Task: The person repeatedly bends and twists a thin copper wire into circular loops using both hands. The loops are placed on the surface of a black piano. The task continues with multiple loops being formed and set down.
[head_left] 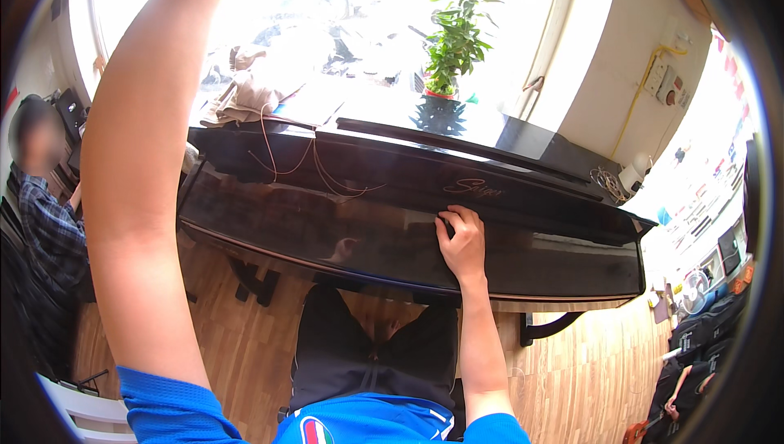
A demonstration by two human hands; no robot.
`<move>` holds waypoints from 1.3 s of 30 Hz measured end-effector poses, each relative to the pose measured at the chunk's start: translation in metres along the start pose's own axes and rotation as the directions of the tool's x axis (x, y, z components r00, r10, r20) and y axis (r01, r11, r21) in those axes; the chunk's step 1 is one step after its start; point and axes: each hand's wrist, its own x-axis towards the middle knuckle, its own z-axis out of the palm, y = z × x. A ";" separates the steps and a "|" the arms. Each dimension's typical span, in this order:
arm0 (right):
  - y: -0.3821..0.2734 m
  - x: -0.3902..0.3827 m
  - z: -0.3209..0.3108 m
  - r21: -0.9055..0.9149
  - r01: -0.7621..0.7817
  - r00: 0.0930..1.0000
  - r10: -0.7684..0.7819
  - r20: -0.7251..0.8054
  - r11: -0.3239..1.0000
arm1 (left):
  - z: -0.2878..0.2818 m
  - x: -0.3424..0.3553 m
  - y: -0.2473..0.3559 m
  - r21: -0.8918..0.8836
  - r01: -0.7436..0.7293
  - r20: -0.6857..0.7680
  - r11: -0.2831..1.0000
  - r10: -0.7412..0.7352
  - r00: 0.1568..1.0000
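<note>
A black upright piano (392,244) stands before me with its glossy key lid lowered. My right hand (463,238) is at the upper edge of that lid, right of the middle and below the lettering. Its fingers are curled and drawn together, with a dark bit showing between thumb and forefinger; I cannot make out what they hold, if anything. My left forearm rises past the piano's left end and leaves the picture at the top, so my left hand is out of sight. Thin cords (314,162) hang over the front panel at the left.
A leafy potted plant (459,32) stands on the piano top by the bright window, and a beige cloth (260,89) lies to its left. Coiled cable (606,183) sits at the right end. Someone in a checked shirt (51,207) is at the far left. Black bags (709,326) are at right.
</note>
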 end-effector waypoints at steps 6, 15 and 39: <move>0.000 0.000 -0.001 -0.003 0.006 1.000 -0.006 -0.002 1.000 | 0.002 -0.006 0.016 0.064 -0.040 0.038 0.997 0.037 0.999; -0.003 0.011 -0.003 0.447 -0.297 0.940 0.340 -0.016 0.844 | 0.007 -0.065 0.066 0.229 -0.047 0.313 0.972 -0.028 0.949; 0.060 -0.105 -0.190 0.739 -0.673 0.722 0.240 0.649 0.025 | -0.175 -0.405 -0.059 0.587 0.655 0.334 0.475 -0.880 0.339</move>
